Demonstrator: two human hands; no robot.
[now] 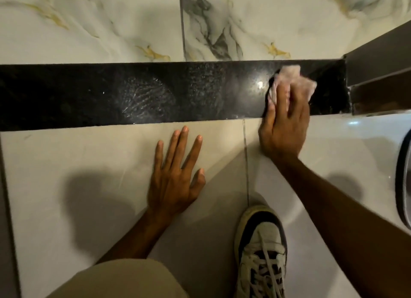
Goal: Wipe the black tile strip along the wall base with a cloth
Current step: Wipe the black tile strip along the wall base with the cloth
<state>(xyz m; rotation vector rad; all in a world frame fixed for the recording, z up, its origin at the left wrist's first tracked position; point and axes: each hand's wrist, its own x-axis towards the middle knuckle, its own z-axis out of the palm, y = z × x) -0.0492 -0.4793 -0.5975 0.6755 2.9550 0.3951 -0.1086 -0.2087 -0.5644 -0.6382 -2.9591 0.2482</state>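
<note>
A glossy black tile strip (111,93) runs left to right across the wall base, with wet smear marks around its middle. A crumpled pinkish-white cloth (295,77) is pressed against the strip's right part, near its right end. My right hand (284,124) covers most of the cloth and holds it flat on the tile. My left hand (175,175) lies palm down on the pale floor tile just below the strip, fingers spread, holding nothing.
Marble-patterned wall tiles (89,24) rise above the strip. A dark brown frame (378,70) meets the strip's right end. My white laced shoe (260,248) stands on the floor below my right hand. A dark curved rim (402,182) sits at the right edge.
</note>
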